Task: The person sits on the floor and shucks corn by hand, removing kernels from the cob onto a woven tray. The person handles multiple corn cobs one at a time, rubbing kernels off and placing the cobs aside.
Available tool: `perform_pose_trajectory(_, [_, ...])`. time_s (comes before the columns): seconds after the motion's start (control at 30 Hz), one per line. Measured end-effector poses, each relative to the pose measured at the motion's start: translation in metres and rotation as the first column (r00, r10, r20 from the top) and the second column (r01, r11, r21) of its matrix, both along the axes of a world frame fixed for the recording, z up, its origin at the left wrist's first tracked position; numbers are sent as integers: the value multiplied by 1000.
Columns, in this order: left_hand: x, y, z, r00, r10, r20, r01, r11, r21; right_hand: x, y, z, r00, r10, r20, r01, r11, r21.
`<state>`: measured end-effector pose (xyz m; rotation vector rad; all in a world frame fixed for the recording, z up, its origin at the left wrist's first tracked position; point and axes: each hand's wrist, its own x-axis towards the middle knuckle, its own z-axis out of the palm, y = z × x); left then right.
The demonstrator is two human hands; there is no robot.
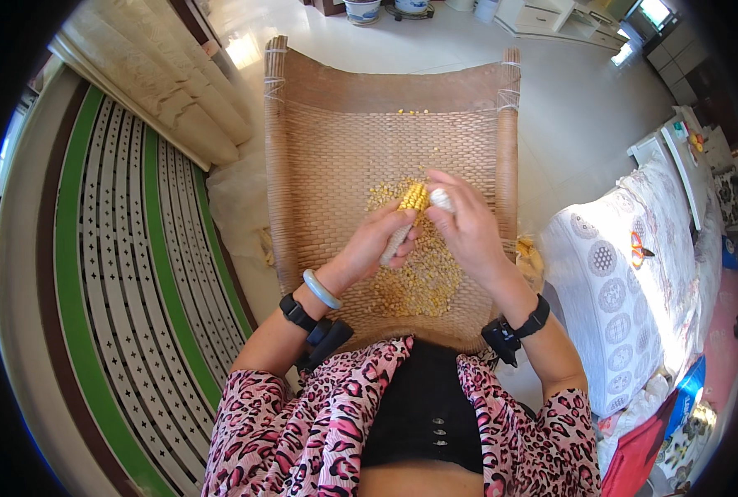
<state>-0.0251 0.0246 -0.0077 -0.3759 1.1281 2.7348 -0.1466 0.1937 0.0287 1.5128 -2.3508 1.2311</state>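
Note:
My left hand (374, 241) grips a corn cob (414, 197), tilted with its upper end away from me. Yellow kernels cover that upper end; the lower end below my fingers is stripped bare. Close on its right, my right hand (473, 233) holds a whitish, rounded piece (441, 199), apparently a bare corn cob, mostly hidden by the fingers. Under both hands lies a woven winnowing basket (325, 155) with raised sides. Loose corn kernels (420, 287) are heaped in its near half, and a few lie near the far end.
A slatted green and white bench (114, 248) runs along my left, below a beige curtain (157, 74). To my right stands a seat or bed with a patterned white cover (611, 279). A yellowish heap (528, 259) sits beside the basket's right rim. Flowerpots (362, 10) stand beyond on the tiled floor.

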Motion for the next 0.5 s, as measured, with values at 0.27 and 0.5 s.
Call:
perform_pose_trajectory(0.27, [8,14,-5,956,-264,128,288,927,-240,5,-7,-32,992,120,33,-122,990,67])
perform_pose_trajectory(0.5, [4,23,-31,981,-189,-39,43,410,-911,-3,-21,-46,953,-57,298,-18,970,243])
